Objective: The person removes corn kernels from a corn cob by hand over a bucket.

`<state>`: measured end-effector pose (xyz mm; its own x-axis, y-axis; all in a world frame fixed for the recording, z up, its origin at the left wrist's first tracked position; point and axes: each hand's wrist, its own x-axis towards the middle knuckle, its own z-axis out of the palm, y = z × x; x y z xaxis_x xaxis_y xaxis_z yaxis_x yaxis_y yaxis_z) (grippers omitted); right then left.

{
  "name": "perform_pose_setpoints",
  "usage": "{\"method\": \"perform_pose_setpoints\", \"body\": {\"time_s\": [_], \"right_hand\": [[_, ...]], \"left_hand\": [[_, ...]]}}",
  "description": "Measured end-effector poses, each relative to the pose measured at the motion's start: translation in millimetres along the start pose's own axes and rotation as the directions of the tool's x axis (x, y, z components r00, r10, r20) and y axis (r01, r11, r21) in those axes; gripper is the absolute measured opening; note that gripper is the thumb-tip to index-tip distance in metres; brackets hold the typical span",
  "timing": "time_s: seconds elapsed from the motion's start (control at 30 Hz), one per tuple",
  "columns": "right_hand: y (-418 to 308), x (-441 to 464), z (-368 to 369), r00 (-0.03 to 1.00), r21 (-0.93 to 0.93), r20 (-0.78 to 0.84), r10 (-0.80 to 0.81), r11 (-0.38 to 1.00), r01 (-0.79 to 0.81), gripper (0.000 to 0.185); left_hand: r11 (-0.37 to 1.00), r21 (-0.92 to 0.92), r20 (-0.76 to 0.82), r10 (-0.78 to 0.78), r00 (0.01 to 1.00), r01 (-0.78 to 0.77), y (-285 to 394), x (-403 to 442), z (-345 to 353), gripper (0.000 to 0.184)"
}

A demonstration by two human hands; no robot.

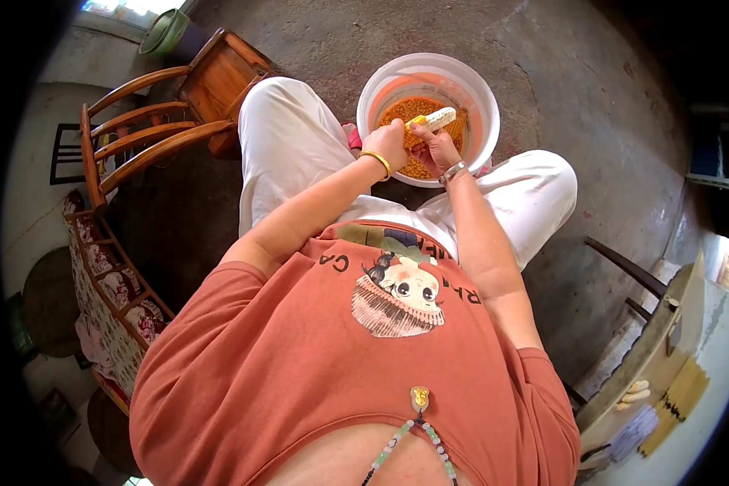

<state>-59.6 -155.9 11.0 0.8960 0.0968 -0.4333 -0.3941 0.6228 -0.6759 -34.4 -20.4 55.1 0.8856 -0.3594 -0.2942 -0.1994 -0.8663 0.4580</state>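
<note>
Gripping a half-stripped corn cob (440, 120), the two hands meet over the near half of a white bucket (488, 121). The left hand (387, 144) curls around the cob's yellow end; the right hand (437, 151) presses a thumb against its side. The bare white tip points toward the bucket's right rim. Loose kernels (409, 108) lie below, inside the bucket's walls.

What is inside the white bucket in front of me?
Loose yellow-orange corn kernels lie in the white bucket. Your left hand, right hand and the corn cob cover some; anything beneath the kernels is hidden.
</note>
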Motion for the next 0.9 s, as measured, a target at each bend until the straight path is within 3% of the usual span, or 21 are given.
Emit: {"method": "perform_pose_setpoints", "body": {"time_s": [0.4, 0.5, 0.6, 0.7, 0.8, 0.9], "right_hand": [[-5.3, -4.5, 1.5, 1.000, -0.016, 0.013, -0.013, 1.000, 0.013, 0.023], [-1.9, -0.4, -2.6, 0.999, -0.016, 0.040, -0.034, 0.999, 0.035, 0.023], [-3.0, -0.1, -2.9, 0.999, -0.016, 0.027, -0.043, 0.999, 0.044, 0.023], [-3.3, -0.2, -0.7, 1.000, -0.003, 0.009, -0.019, 1.000, 0.019, 0.024], [-6.1, -2.9, -0.5, 1.000, 0.004, -0.006, -0.001, 1.000, 0.001, 0.025], [-7.9, -2.4, 4.0, 0.990, 0.012, -0.141, 0.007, 1.000, -0.006, 0.031]], "left_hand": [[0.987, -0.160, 0.016, 0.006, 1.000, -0.004, -12.6, 13.8, 10.6, 0.033], [0.943, -0.334, 0.069, 0.006, 0.998, 0.017, -29.7, 29.8, 27.9, 0.035], [0.927, -0.374, 0.043, -0.011, 0.999, 0.027, -32.0, 29.7, 25.5, 0.037], [0.930, -0.367, 0.019, -0.003, 1.000, 0.010, -26.5, 24.9, 19.8, 0.036], [0.968, -0.248, -0.064, 0.030, 0.997, -0.046, -24.3, 17.5, 20.3, 0.035], [0.998, 0.045, -0.060, 0.055, 0.997, -0.052, -1.9, -1.3, -4.1, 0.033]]}}
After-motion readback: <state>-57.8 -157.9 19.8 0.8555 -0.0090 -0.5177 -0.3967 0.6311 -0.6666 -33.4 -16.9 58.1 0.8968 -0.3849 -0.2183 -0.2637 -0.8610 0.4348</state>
